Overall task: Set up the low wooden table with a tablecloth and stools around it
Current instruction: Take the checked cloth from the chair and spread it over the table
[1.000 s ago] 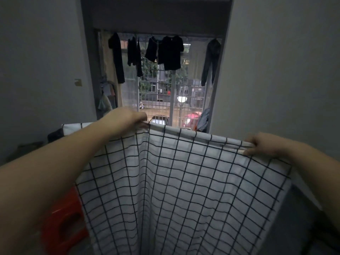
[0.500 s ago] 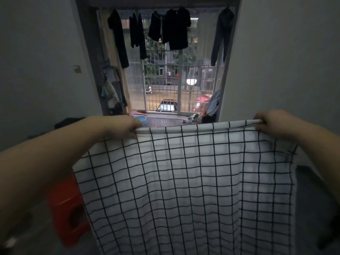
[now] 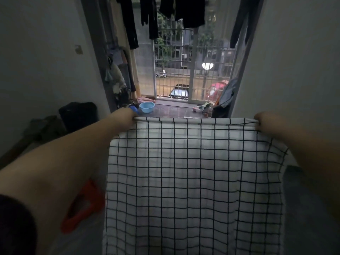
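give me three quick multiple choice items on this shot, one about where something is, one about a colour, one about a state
1. Where is the red stool?
A. under the left forearm, left of the hanging cloth
B. on the window ledge
C. in the right hand

2. What colour is the small basin on the ledge?
A. yellow
B. light blue
C. black

3. How is the checked tablecloth held?
A. folded in one hand
B. lying flat on a table
C. stretched by its top edge between both hands, hanging down

Answers:
1. A, the stool shows low on the left, partly behind the forearm and beside the cloth's edge.
2. B, the basin near the barred window is pale blue.
3. C, the left hand and right hand each have a grip on an upper corner, and the cloth hangs open below; no table shows.
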